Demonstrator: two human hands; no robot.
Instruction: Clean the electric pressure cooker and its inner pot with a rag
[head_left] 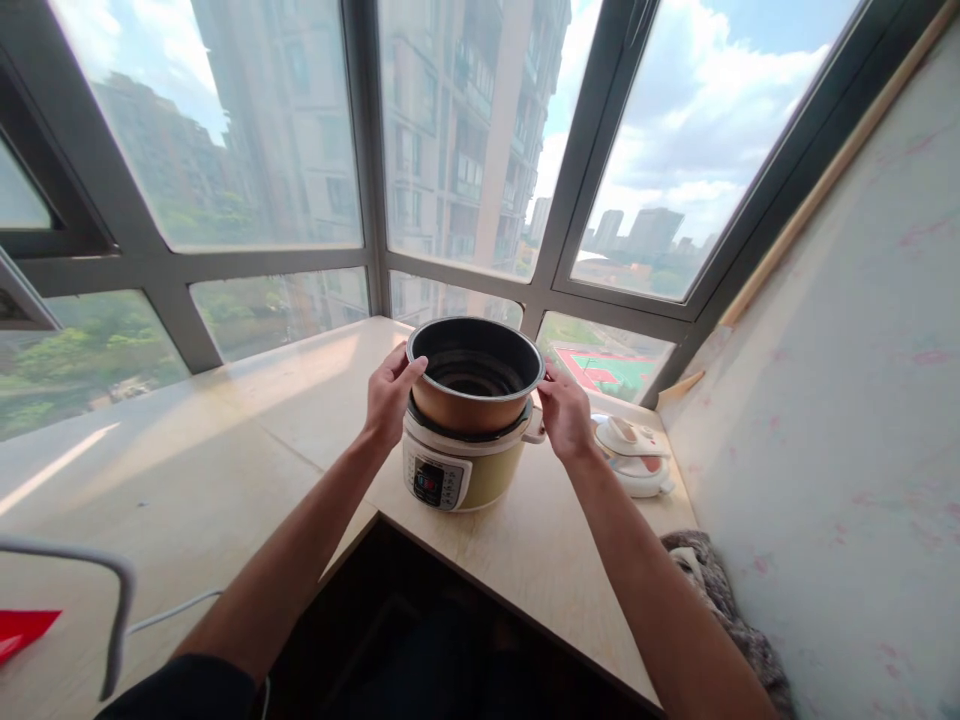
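Observation:
Between my hands is a round inner pot [471, 408], dark inside and copper-brown outside. My left hand [392, 392] grips its rim on the left, thumb over the edge. On the opposite side my right hand [564, 408] pinches the rim, its fingertips partly hidden behind the pot. The pot sits partly inside the mouth of a cream and green electric cooker [495, 470], most of its wall showing above. Whether it touches the cooker's bottom cannot be seen. A dark control panel faces me on the cooker's front.
On the pale counter [300, 420], a white lid [631, 455] lies right of the cooker near the wall. A grey furry cloth [720, 590] is bunched at the right. A grey bent tube [124, 590] and a red item [26, 632] are at the left. Windows enclose the back.

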